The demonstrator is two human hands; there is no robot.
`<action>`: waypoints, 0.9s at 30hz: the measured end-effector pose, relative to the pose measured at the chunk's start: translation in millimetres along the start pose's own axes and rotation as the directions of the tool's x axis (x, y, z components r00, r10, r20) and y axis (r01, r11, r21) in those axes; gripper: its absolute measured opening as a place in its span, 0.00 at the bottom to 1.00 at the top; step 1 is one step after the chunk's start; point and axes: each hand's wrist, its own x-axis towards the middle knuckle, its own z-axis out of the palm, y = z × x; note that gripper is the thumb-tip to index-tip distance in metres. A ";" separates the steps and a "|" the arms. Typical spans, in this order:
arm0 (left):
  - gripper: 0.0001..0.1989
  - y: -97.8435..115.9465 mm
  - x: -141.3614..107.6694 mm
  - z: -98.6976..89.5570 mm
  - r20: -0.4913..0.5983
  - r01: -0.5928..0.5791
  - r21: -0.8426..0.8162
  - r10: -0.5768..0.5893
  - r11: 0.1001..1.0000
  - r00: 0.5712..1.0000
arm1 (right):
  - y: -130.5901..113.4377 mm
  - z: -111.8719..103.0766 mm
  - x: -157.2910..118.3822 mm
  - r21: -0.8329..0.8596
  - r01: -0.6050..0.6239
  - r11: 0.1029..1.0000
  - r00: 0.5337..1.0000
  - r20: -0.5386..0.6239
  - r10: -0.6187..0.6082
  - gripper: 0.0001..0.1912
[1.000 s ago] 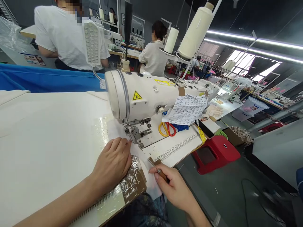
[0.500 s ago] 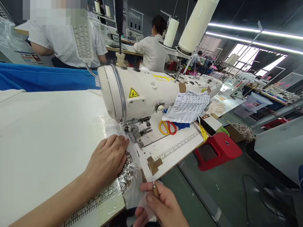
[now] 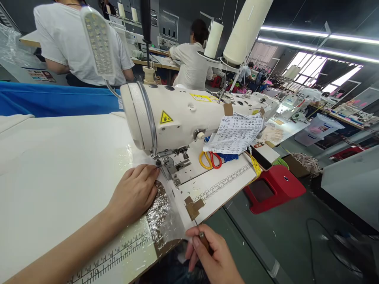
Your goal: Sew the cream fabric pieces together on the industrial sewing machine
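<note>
Sheer fabric (image 3: 174,219) lies on bench (image 3: 59,165) under left hand (image 3: 133,193), open, palm-down beside sewing machine (image 3: 174,114); forward slip risks pinch. Right hand (image 3: 213,252): grip closed round awl (image 3: 204,239); stray tip could snag fabric.

Dark floor (image 3: 284,225) — 2 light strips (image 3: 296,31)

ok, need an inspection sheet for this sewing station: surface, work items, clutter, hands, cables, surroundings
Surface: white table with ruler markings and brown tape.
Work items: sheer white fabric at the sewing machine; wooden-handled awl.
Clutter: scissors with yellow and red handles; handwritten sheet against the machine; yellow tape measure at the table's edge.
Hands: left hand rests on the fabric; right hand grips the awl.
Cables: dark cable on the floor.
Surroundings: red stool; co-workers in white tops beyond the machine.
</note>
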 end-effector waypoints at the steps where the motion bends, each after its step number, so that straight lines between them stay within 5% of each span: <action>1: 0.22 2.0 -0.5 -1.0 -0.011 -0.013 0.015 0.013 1.000 1.000 | 1.2 0.6 0.1 0.023 -0.010 1.000 1.000 0.007 0.009 0.26; 11: 0.17 25.8 -5.5 -12.9 -0.035 -0.098 0.029 0.099 0.995 0.995 | 1.6 6.1 4.2 0.127 -0.077 0.989 0.996 0.056 0.071 0.28; 27: 0.17 24.5 -6.4 -7.1 -0.060 -0.082 0.022 0.083 0.996 0.995 | -22.4 9.3 21.8 -0.114 0.097 0.989 0.995 0.038 -0.093 0.23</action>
